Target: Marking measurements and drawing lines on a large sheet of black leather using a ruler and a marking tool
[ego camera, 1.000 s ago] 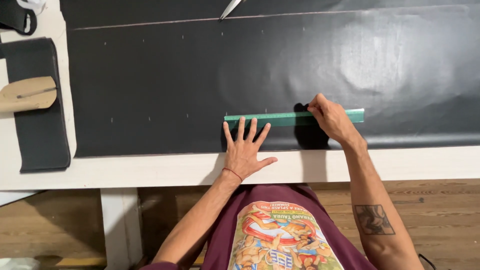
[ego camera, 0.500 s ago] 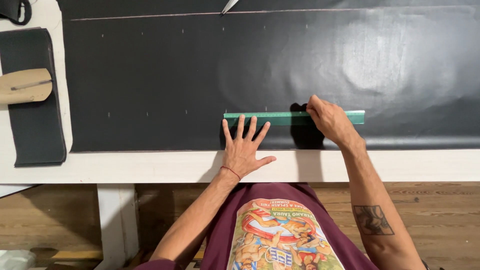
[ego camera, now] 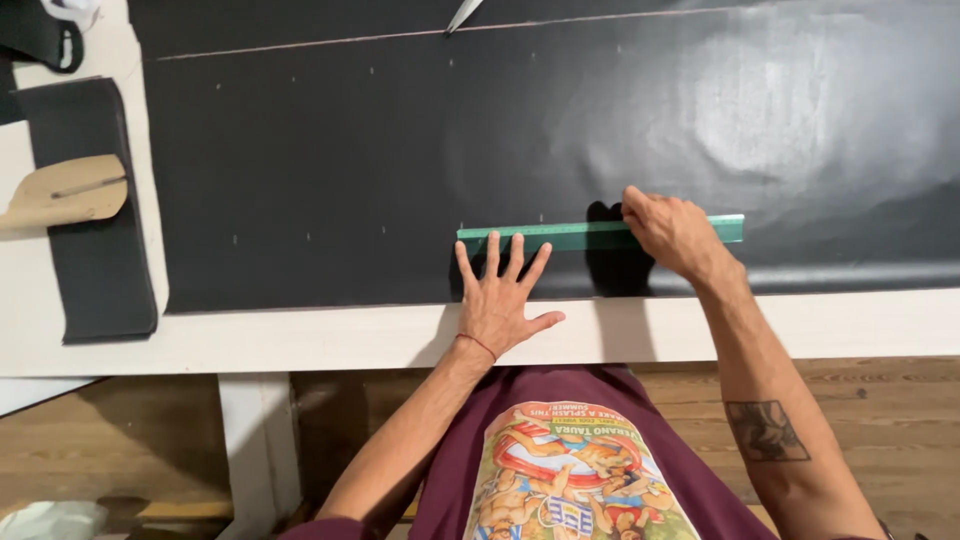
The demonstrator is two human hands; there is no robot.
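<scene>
On the black sheet (ego camera: pixel 400 180) our left hand (ego camera: pixel 502 300) presses spread fingers (ego camera: pixel 492 255) against the ruler (ego camera: pixel 590 236); our right hand (ego camera: pixel 675 235) rests curled over it, grip unclear.

Looks like a craft or leather workshop: wide white tabletop (ego camera: pixel 300 345) under a large black sheet (ego camera: pixel 400 150), green ruler (ego camera: pixel 590 233) at centre, cut dark strip (ego camera: pixel 95 240) and tan pattern piece (ego camera: pixel 65 190) at upper left.

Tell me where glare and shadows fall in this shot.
Head view: a broad pale glare washes the black sheet at upper right; the right hand casts a dark shadow leftward over the green ruler; the left hand is sharp, no blur.
</scene>
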